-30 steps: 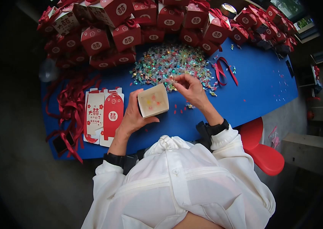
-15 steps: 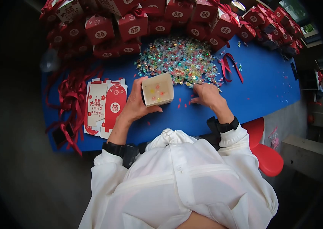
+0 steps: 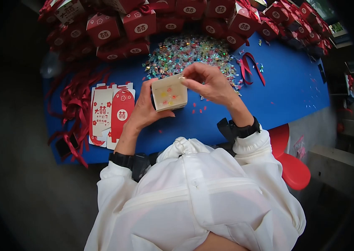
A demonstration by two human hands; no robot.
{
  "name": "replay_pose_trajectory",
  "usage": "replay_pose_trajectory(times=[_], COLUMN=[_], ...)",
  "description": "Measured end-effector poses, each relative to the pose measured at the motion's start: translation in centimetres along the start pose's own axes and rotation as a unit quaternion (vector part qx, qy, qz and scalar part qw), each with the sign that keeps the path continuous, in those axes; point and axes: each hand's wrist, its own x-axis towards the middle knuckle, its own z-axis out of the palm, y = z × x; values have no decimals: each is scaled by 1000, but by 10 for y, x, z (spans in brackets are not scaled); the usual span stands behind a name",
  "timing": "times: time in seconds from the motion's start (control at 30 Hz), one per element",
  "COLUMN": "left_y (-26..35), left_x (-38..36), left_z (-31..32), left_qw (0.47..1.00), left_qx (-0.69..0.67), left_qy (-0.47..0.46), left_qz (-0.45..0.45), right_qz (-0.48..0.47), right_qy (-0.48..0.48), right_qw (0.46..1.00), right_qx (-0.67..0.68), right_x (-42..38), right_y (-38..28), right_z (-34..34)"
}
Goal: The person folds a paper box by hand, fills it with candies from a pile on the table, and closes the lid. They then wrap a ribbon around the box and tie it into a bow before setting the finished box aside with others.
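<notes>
My left hand (image 3: 144,106) is wrapped round an open-topped paper gift box (image 3: 166,83), its cream inside tilted towards me. A few small wrapped candies (image 3: 174,97), red and yellow, lie on the box's bottom. At the box's upper right rim, my right hand (image 3: 211,85) is pinched, with a small shiny wrapped candy (image 3: 182,78) at its fingertips. Beyond both hands spreads a large pile of candies (image 3: 189,52) in glittering clear and coloured wrappers.
Flat unfolded boxes (image 3: 120,115) lie left of my left hand, beside a tangle of dark red ribbons (image 3: 74,104). Finished red boxes (image 3: 139,27) are stacked along the far side of the blue table (image 3: 277,96). A loose ribbon loop (image 3: 244,69) lies right of the pile. A red chair (image 3: 292,171) stands at right.
My right hand has moved from the near edge of the candy pile up and left to the box's rim. The box stays in my left hand.
</notes>
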Motion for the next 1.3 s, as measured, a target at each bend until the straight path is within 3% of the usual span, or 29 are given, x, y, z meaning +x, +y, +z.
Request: replay_pose_trajectory(times=[0.03,0.1,0.17,0.23,0.3,0.37,0.57,0.7,0.77,0.83,0.9,1.03,1.07,1.1,1.17,1.2,1.23,1.3], left_y=[-1,-3,-6,-3,-3,-6,-1,-4,-5,0,2,2,1,-1,-3,-3,-1,0], left_x=[0,0,-2,-2,-1,0,6,6,6,7,8,8,7,6,5,6,6,7], left_z=[1,2,2,1,0,1,1,1,2,2,2,2,2,2,3,2,2,4], left_qw=[1000,1000,1000,1000,1000,1000,1000,1000,999,1000,1000,999,999,999,1000,999,999,1000], left_qx=[-1,-3,-11,-6,-2,-8,-21,-1,-31,-23,-16,-26,-26,-25,-14,-14,-17,-22], left_qy=[4,7,7,7,7,9,5,10,11,17,19,21,21,24,27,29,27,19], left_qz=[4,7,3,-1,-2,5,-2,3,-2,-3,1,3,-2,-2,9,8,5,5], right_qz=[0,-207,-156,-27,-2,64,75,44,136,122,29,-39,-68,-70,76,144,145,-48], right_qy=[3,5,5,112,121,42,23,22,37,82,85,4,64,62,78,18,17,47], right_qw=[1000,946,968,985,972,907,898,906,956,973,996,999,995,995,967,960,960,922], right_qx=[-2,-249,-199,-130,-202,-414,-433,-421,-259,-178,15,-17,22,22,-229,-240,-240,-382], right_x=[2,3,1,-2,-14,-31,-51,-47,-37,-30,-22,-12,-5,-3,-4,-10,-18,-33], right_y=[1,8,8,25,48,77,97,93,70,44,23,-1,18,30,46,49,63,91], right_z=[3,7,5,-7,-27,-37,-29,-30,-34,-25,-15,2,7,3,-13,-14,-11,-3])
